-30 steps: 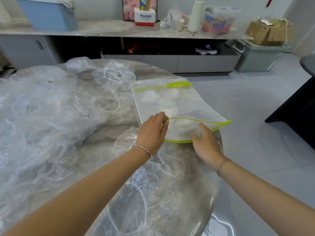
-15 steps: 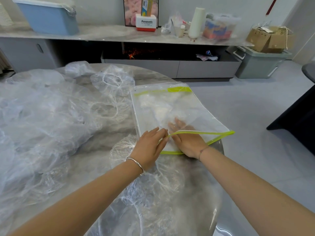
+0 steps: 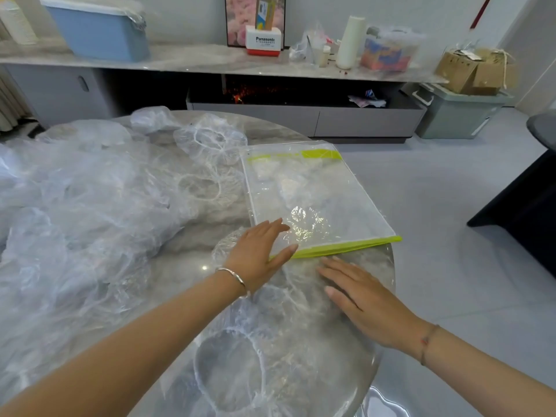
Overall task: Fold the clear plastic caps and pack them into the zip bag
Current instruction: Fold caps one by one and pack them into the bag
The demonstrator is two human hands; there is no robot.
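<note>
A clear zip bag (image 3: pixel 325 203) with a lime-green zip edge lies flat on the round marble table (image 3: pixel 186 266), its mouth toward me. Folded clear caps show through it. My left hand (image 3: pixel 258 254) lies with straight fingers on the bag's near left corner. My right hand (image 3: pixel 358 293) rests flat, fingers spread, on a loose clear plastic cap (image 3: pixel 288 320) just in front of the bag's mouth. Another open cap (image 3: pixel 228 374) with a white elastic rim lies closer to me.
A big heap of clear caps (image 3: pixel 75 206) covers the table's left half. The table's right edge runs just beyond the bag, with grey floor past it. A long sideboard (image 3: pixel 240 64) with a blue box and clutter stands behind.
My right hand has come out of the bag's mouth and now lies on the cap in front of it. The bag's mouth has dropped flat. My left hand's fingers have straightened onto the bag.
</note>
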